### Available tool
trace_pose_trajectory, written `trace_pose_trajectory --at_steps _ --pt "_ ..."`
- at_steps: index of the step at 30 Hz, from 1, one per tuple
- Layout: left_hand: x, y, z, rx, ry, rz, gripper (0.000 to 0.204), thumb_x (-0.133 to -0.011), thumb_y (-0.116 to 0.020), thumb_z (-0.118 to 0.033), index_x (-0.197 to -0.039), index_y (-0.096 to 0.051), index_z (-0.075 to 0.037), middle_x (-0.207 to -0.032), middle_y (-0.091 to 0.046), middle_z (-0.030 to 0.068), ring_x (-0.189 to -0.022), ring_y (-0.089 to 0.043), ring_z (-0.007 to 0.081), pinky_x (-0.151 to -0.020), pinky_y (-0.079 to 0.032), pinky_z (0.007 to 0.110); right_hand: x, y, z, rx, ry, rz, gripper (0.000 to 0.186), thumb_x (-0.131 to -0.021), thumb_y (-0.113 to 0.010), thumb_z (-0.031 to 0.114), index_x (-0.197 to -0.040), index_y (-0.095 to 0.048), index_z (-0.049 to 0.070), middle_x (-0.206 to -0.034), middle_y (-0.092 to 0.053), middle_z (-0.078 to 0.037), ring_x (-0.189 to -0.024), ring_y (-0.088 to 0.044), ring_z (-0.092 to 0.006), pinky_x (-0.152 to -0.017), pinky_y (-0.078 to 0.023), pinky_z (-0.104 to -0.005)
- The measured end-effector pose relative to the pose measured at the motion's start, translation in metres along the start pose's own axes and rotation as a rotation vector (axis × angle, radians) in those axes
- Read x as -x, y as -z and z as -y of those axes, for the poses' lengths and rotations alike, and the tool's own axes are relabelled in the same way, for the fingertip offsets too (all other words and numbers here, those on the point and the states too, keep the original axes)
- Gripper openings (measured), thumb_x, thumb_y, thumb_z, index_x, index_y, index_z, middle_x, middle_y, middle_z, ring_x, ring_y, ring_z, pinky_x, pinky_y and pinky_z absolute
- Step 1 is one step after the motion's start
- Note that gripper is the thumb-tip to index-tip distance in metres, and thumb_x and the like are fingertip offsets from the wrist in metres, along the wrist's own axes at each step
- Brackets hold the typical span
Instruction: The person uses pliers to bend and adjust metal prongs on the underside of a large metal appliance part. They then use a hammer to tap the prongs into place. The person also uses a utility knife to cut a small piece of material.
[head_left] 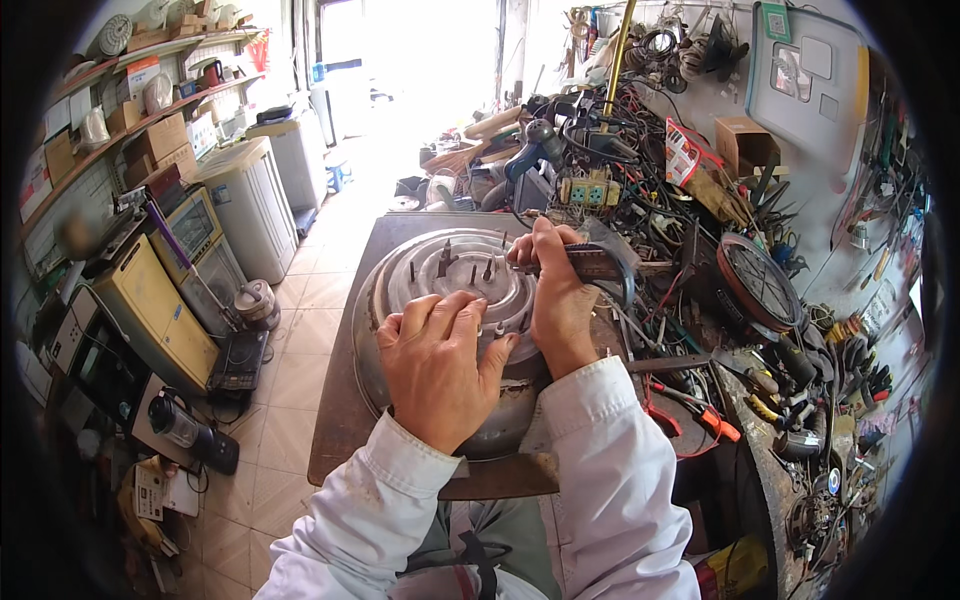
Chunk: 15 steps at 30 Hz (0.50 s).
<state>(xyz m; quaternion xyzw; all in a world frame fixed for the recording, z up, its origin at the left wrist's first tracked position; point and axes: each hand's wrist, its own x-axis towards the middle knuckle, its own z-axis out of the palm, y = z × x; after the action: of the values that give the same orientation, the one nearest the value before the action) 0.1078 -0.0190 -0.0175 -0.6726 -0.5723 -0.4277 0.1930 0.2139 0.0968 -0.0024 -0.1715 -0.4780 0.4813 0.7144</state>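
Note:
A round grey metal part (385,285) with concentric ridges lies on a brown board-topped table (340,440) in front of me. Several dark studs (445,258) stand up from its middle. My left hand (437,365) rests on the near left of it, fingers stretched out and thumb apart. At its right side my right hand (555,290) is closed around a dark tool (600,263) with a textured flat body and a curved, loop-like end. The tool's working end is mostly hidden by my fingers, so its kind stays unclear.
To the right, a crowded bench holds tangled cables, a blue-grey power drill (535,150), a round rimmed part (758,280) and red-handled pliers (715,422). Appliances, including a white washing machine (250,205) and a blender (180,420), line the tiled floor at left beneath loaded shelves (150,125).

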Motion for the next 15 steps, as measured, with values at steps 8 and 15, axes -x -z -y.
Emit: trace_pose_trajectory --at_steps 8,15 --pt "0.0018 -0.0013 -0.0007 0.004 0.014 -0.002 0.038 -0.084 -0.075 -0.034 -0.109 -0.072 -0.005 -0.116 -0.07 0.0061 -0.113 -0.058 0.0263 -0.098 -0.037 0.044 0.0013 0.0 0.0019 0.014 0.017 0.0 0.029 -0.1 -0.06 0.018 -0.075 -0.055 0.004 -0.072 -0.056 -0.002 -0.071 -0.054 -0.0121 -0.071 -0.046 -0.0291" --pt "0.0014 -0.0004 0.0005 0.003 0.011 0.0 0.039 -0.084 -0.075 -0.034 -0.109 -0.072 -0.005 -0.116 -0.07 0.0052 -0.113 -0.058 0.0265 -0.099 -0.037 0.045 0.0022 -0.0024 0.0038 0.033 -0.005 -0.02 0.031 -0.098 -0.059 0.019 -0.072 -0.045 0.008 -0.07 -0.055 -0.006 -0.07 -0.054 -0.0179 -0.072 -0.043 -0.0325"
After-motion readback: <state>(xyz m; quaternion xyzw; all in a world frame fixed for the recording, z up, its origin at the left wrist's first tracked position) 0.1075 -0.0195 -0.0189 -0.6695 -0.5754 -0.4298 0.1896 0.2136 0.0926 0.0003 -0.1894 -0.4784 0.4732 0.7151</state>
